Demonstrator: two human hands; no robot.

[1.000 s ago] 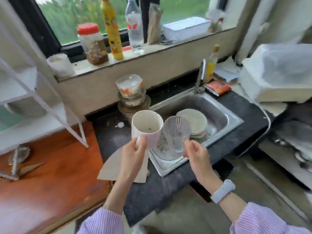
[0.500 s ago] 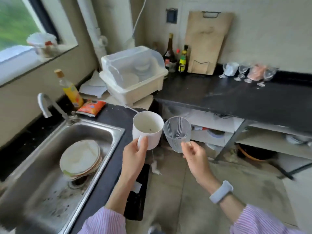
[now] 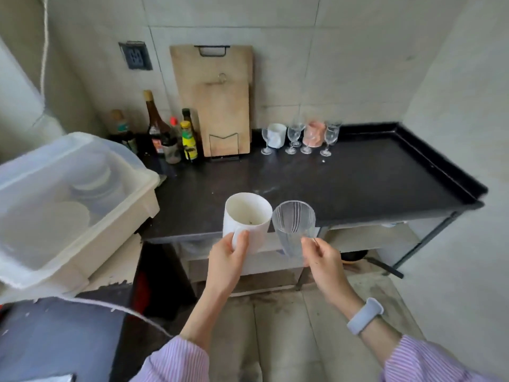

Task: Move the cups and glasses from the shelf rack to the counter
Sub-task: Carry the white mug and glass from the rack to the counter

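Left hand (image 3: 225, 264) gripped the sturdy mug (image 3: 246, 220) by its handle; right hand (image 3: 323, 264) pinched the fragile, slippery glass (image 3: 294, 227) low.

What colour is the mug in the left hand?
White, a plain mug held by its handle in the left hand; the head view shows it.

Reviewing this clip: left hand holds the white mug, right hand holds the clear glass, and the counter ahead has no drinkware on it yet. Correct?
Not quite. The left hand grips the white mug and the right hand the clear glass, but the head view shows the counter already holding stemmed glasses and cups by the wall.
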